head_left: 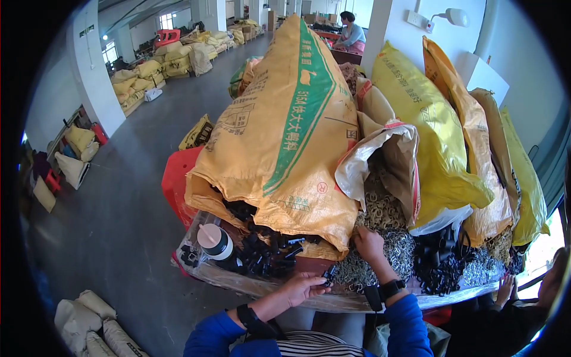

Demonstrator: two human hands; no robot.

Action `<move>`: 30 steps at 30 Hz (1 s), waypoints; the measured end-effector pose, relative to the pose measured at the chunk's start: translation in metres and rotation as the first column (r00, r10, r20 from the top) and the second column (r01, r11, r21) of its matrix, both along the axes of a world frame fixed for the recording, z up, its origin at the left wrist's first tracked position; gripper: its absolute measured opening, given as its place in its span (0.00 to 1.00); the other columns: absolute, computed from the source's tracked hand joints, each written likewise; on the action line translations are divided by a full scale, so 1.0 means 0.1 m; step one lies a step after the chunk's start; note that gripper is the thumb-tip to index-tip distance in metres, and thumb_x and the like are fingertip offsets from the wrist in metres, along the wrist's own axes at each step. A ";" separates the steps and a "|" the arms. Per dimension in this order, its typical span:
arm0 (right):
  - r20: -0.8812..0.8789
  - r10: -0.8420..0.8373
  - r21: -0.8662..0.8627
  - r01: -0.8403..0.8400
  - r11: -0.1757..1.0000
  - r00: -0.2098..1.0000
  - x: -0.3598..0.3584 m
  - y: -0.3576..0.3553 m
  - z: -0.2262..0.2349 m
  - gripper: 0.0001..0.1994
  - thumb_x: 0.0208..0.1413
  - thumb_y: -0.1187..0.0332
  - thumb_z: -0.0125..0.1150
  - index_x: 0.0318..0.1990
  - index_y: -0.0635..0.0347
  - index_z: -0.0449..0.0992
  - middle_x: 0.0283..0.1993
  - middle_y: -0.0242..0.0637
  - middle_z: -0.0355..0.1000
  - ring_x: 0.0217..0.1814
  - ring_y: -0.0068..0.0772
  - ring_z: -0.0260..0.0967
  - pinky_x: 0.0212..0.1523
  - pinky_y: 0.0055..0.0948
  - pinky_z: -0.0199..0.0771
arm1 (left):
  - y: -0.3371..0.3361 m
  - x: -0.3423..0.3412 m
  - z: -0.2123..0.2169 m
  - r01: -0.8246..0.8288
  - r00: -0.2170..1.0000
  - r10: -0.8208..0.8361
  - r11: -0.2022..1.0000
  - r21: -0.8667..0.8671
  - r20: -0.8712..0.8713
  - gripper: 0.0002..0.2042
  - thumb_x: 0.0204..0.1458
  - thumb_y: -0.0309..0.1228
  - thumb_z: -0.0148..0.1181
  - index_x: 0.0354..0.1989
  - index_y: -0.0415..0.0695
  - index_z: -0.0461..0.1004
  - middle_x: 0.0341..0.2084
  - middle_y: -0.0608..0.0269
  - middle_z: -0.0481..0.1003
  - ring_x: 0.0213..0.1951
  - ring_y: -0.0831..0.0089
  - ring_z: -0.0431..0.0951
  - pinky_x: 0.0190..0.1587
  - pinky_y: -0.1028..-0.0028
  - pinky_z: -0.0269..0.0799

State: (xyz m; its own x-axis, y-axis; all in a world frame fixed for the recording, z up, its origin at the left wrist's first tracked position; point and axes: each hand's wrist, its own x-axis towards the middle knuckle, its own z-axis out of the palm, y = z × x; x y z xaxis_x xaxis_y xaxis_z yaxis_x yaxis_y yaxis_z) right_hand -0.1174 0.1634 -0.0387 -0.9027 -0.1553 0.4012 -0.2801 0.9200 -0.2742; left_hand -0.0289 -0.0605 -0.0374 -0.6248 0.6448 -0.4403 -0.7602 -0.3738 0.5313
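My left hand (302,290) pinches a small black plastic piece (329,274) at the table's near edge; its exact kind is too small to tell. My right hand (369,246) reaches to the heap of small silvery metal pieces (397,253), beside the mouth of a big orange woven sack (256,137). Its fingers are curled and closed, and whatever is in them is hidden. Loose black plastic pieces (262,253) spill from the sack's mouth, left of my hands. More small metal pieces, brassy in tone (383,209), lie under a folded-back sack (380,152).
A lidded cup (215,241) stands at the table's left end, near a red plastic chair (178,178). Yellow sacks (422,131) and black looped parts (443,262) line the right side. A co-worker's hand (505,290) shows at far right; another person (351,35) sits farther back.
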 end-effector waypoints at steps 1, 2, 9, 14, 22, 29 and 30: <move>0.019 -0.036 -0.059 0.037 0.998 0.999 0.05 0.05 0.07 0.03 0.41 0.69 0.49 0.25 0.57 0.66 0.23 0.38 0.66 0.20 0.41 0.66 0.19 0.34 0.65 | -0.01 0.01 0.00 -0.003 1.000 0.003 1.000 0.002 -0.010 0.10 0.46 0.25 0.49 0.37 0.35 0.66 0.32 0.54 0.71 0.33 0.71 0.73 0.34 0.81 0.70; 0.042 -0.072 -0.118 0.076 0.990 0.997 0.11 0.10 0.12 0.03 0.41 0.70 0.49 0.25 0.58 0.66 0.21 0.38 0.66 0.19 0.38 0.66 0.18 0.32 0.64 | -0.02 0.02 -0.01 -0.012 1.000 0.012 1.000 0.004 -0.010 0.10 0.46 0.26 0.49 0.37 0.35 0.66 0.32 0.55 0.71 0.33 0.71 0.73 0.34 0.81 0.70; 0.161 0.003 -0.724 0.116 0.680 0.987 0.50 0.47 0.19 0.05 0.42 0.74 0.52 0.23 0.59 0.61 0.16 0.28 0.59 0.15 0.18 0.55 0.14 0.20 0.53 | 0.08 0.07 -0.01 -0.010 1.000 0.010 1.000 0.020 -0.023 0.10 0.46 0.25 0.49 0.37 0.37 0.67 0.31 0.56 0.71 0.32 0.72 0.73 0.32 0.81 0.70; 0.185 0.015 -0.877 0.158 0.455 0.983 0.64 0.53 0.13 0.05 0.45 0.72 0.50 0.23 0.57 0.60 0.16 0.25 0.58 0.15 0.13 0.51 0.15 0.14 0.49 | 0.17 0.14 0.07 0.013 0.999 -0.012 1.000 0.028 -0.040 0.09 0.45 0.27 0.51 0.34 0.36 0.67 0.29 0.59 0.71 0.30 0.74 0.72 0.31 0.82 0.70; 0.308 0.198 -0.946 0.278 0.166 0.930 0.71 0.28 0.43 0.06 0.51 0.68 0.46 0.27 0.59 0.63 0.22 0.24 0.61 0.22 0.13 0.54 0.22 0.14 0.55 | 0.27 0.07 0.13 -0.022 1.000 0.022 1.000 -0.001 -0.023 0.07 0.46 0.24 0.48 0.33 0.37 0.68 0.30 0.56 0.71 0.30 0.73 0.73 0.31 0.81 0.71; 0.106 0.424 -0.993 0.075 0.088 0.900 0.82 0.10 0.45 0.06 0.48 0.68 0.52 0.25 0.60 0.70 0.35 0.32 0.63 0.33 0.18 0.56 0.34 0.17 0.56 | 0.44 -0.04 0.31 -0.079 0.992 0.081 0.996 0.030 -0.093 0.07 0.46 0.24 0.48 0.34 0.37 0.67 0.30 0.58 0.71 0.30 0.74 0.73 0.33 0.82 0.70; 0.087 0.445 -0.995 0.056 0.082 0.891 0.85 0.08 0.45 0.07 0.47 0.68 0.53 0.24 0.61 0.70 0.36 0.33 0.62 0.36 0.19 0.56 0.36 0.18 0.56 | 0.46 -0.03 0.33 -0.070 0.993 0.075 0.996 0.050 -0.094 0.08 0.46 0.24 0.49 0.35 0.37 0.67 0.30 0.59 0.71 0.30 0.74 0.73 0.33 0.82 0.70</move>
State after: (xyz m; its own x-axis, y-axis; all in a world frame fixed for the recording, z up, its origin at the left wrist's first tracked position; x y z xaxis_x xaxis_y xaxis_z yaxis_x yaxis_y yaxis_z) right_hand -0.0329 0.1709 0.0065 -0.9939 -0.0568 0.0950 -0.0743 -0.2941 -0.9529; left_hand -0.0321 -0.0143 -0.0049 -0.7084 0.6145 -0.3473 -0.6769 -0.4521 0.5808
